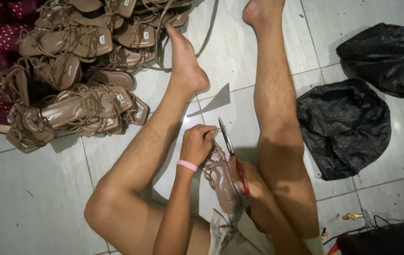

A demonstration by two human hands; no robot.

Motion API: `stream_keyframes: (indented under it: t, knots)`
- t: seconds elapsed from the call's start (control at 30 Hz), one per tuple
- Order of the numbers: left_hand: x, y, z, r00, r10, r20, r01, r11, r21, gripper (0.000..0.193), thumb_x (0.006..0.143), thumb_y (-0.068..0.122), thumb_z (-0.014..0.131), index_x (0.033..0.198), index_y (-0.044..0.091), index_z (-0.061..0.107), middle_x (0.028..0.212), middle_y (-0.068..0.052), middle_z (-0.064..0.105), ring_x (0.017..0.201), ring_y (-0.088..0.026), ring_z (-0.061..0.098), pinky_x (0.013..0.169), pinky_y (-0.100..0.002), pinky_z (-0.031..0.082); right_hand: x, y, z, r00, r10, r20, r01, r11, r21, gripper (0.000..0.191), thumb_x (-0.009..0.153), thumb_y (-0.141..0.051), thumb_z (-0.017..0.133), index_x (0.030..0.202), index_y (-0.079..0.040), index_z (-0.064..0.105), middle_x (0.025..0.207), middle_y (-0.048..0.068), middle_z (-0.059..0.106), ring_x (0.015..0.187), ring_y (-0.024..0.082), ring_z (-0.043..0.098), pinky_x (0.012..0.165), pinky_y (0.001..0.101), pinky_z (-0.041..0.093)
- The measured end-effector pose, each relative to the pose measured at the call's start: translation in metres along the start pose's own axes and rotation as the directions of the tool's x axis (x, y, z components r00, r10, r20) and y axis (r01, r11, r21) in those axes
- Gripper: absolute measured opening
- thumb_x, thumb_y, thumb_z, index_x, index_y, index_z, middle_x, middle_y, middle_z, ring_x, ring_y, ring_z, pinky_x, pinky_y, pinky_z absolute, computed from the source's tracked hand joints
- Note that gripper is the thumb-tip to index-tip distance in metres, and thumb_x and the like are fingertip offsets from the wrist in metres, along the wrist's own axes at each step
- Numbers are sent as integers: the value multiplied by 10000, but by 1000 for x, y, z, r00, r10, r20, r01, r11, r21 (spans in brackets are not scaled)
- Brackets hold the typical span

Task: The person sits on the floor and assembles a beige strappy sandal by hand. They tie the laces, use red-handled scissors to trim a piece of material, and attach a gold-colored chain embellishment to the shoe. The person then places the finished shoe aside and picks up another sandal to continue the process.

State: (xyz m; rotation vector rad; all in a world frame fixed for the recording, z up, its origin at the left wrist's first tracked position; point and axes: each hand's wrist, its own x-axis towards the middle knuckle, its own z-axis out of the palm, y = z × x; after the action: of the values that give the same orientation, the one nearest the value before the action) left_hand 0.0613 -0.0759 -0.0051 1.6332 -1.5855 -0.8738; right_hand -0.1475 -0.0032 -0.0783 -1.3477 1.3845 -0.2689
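Sandal (223,182) was taupe, strappy, flat-soled, lying between the legs. Left hand (196,144) pinched its strap; right hand (249,182) gripped red-handled scissors (232,151).

A tan strappy sandal (223,182) lies sole-up on the tiled floor between the legs — straps bunched at its far end. Red-handled scissors (232,151) angle over it, blades open.

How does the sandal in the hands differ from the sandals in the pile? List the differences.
The sandal in hand is single and held between the left hand and right hand with scissors; the piled sandals lie untouched, many, heaped on the floor. Both are brown and strappy.
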Motion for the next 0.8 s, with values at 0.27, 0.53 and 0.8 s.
stream_keyframes:
  t: [0.27,0.53,0.8]
  knots:
    - [0,0,0,1000,-12,-15,13,1000,23,184,849,-12,665,992,0,779,951,-218,738,863,-384,716,796,-416,560,5,3,8,995,29,-92,-37,995,-91,646,1060,-564,396,877,-23,699,714,217,648,734,336,712,656,437,512]
    - [2,-3,-3,999,-28,-36,28,1000,0,168,863,-1,661,989,-1,773,947,-211,743,814,-360,722,759,-400,563,7,52,7,987,-51,151,-55,781,622,412,1058,-395,488,944,-59,697,755,62,620,694,162,613,618,342,474]
    - [2,2,3,1000,-22,-16,22,999,-29,161,863,1,670,982,-1,778,949,-209,747,841,-356,732,778,-390,570,10,22,15,982,31,188,-175,541,823,287,1072,-279,514,1002,-60,686,847,-9,638,772,76,590,716,277,497]
